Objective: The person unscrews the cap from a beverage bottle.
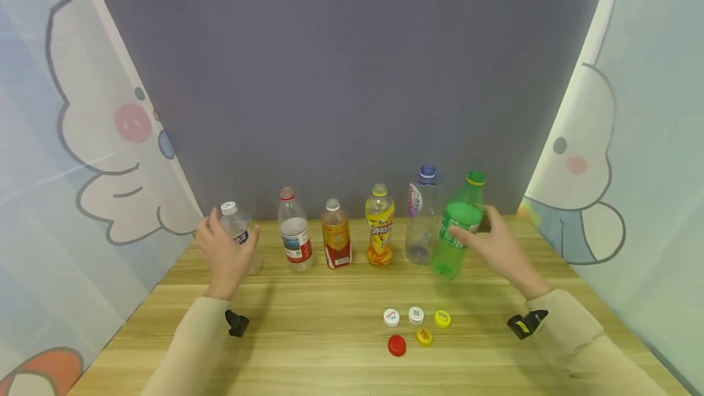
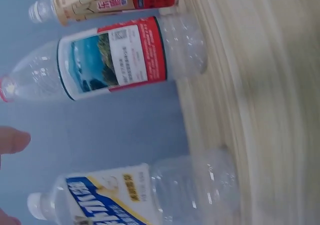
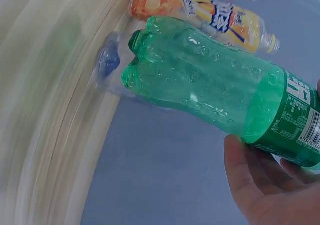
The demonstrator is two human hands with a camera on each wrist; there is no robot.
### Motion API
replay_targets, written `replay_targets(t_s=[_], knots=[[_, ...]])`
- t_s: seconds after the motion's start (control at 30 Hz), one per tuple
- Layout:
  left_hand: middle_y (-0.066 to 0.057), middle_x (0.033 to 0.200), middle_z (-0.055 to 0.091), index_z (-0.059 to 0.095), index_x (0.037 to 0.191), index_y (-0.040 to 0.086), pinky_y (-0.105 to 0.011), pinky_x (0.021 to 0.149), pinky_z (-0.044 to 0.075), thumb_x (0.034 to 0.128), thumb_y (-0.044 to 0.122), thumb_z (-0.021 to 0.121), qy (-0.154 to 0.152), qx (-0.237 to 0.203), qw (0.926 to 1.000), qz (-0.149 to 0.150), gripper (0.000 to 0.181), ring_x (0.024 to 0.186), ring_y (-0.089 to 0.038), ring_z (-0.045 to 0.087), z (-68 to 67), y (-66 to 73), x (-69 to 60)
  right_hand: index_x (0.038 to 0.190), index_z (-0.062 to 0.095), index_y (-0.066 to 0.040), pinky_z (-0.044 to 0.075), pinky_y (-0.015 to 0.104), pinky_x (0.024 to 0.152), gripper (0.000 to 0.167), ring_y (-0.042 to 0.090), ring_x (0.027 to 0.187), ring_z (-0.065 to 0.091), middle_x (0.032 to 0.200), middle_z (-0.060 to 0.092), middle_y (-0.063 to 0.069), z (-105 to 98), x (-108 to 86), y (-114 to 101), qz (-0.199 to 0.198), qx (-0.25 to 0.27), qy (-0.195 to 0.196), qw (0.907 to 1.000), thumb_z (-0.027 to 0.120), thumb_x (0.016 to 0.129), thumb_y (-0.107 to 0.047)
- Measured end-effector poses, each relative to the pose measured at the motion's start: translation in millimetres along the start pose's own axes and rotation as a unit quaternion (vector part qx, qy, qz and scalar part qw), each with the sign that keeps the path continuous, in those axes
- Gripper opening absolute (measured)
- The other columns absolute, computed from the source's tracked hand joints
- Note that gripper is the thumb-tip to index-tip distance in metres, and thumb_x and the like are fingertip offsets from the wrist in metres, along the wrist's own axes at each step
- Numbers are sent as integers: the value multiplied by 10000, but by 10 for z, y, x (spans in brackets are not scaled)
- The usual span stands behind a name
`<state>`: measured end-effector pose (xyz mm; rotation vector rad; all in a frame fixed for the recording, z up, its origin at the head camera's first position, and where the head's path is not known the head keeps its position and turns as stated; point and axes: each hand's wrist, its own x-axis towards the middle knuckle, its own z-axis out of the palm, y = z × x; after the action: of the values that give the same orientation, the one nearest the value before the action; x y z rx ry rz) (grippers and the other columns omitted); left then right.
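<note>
My right hand (image 1: 503, 252) grips a green plastic bottle (image 3: 200, 80) around its green label. The bottle leans, its neck to the right in the head view, and its base appears raised off the table. My left hand (image 1: 225, 255) is beside a clear bottle with a white cap (image 2: 115, 197), which stands at the left end of the row. In the left wrist view a gap shows between a fingertip (image 2: 15, 140) and that bottle. Behind the green bottle stands a tall clear bottle with a bluish-purple neck (image 1: 423, 216).
Between the hands stand a clear bottle with a red-and-white label (image 1: 297, 240), a small bottle with an orange-red label (image 1: 337, 237) and a yellow-labelled bottle (image 1: 380, 228). Several loose caps, including a red cap (image 1: 397, 345), lie on the wooden table (image 1: 308, 335) in front.
</note>
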<state>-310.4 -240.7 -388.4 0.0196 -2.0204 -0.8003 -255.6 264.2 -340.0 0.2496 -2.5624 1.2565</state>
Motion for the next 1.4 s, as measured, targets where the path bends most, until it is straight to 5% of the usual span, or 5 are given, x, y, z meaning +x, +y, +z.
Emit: replay_targets(t_s=[0.27, 0.67, 0.87, 1.4], knots=[[-346, 1498, 266, 183, 1568, -53, -673, 1088, 243, 809, 341, 854, -801, 125, 9921, -961, 1086, 1353, -510, 292, -15, -185, 53, 1505, 253, 104, 479, 553, 930, 901, 456, 1190, 533, 1326, 509, 317, -78, 108, 92, 177, 64, 69, 9998, 656, 968, -497], [-350, 1597, 153, 29, 1608, -1, -693, 1116, 248, 858, 379, 811, -1608, -173, 9721, -1700, 1148, 1430, -558, 243, 10, -298, 45, 1514, 180, 137, 420, 664, 998, 961, 542, 1249, 471, 1387, 421, 384, -80, 324, 415, 434, 5, -35, 9991, 614, 980, -533], [-341, 1586, 196, 35, 1608, 4, -678, 1123, 252, 877, 368, 792, -1675, -333, 9687, -1803, 1113, 1432, -536, 260, 66, -291, 52, 1503, 188, 148, 420, 666, 996, 962, 550, 1226, 498, 1362, 450, 388, -78, 450, 534, 538, -183, -5, 9984, 609, 979, -541], [-372, 1442, 379, 131, 1577, 6, -683, 1054, 326, 897, 219, 781, -1411, -327, 9748, -1696, 964, 1312, -556, 403, 110, -299, 38, 1499, 162, 173, 437, 661, 970, 1011, 568, 1194, 516, 1331, 472, 411, 20, 566, 621, 789, -486, -40, 9957, 608, 970, -564]])
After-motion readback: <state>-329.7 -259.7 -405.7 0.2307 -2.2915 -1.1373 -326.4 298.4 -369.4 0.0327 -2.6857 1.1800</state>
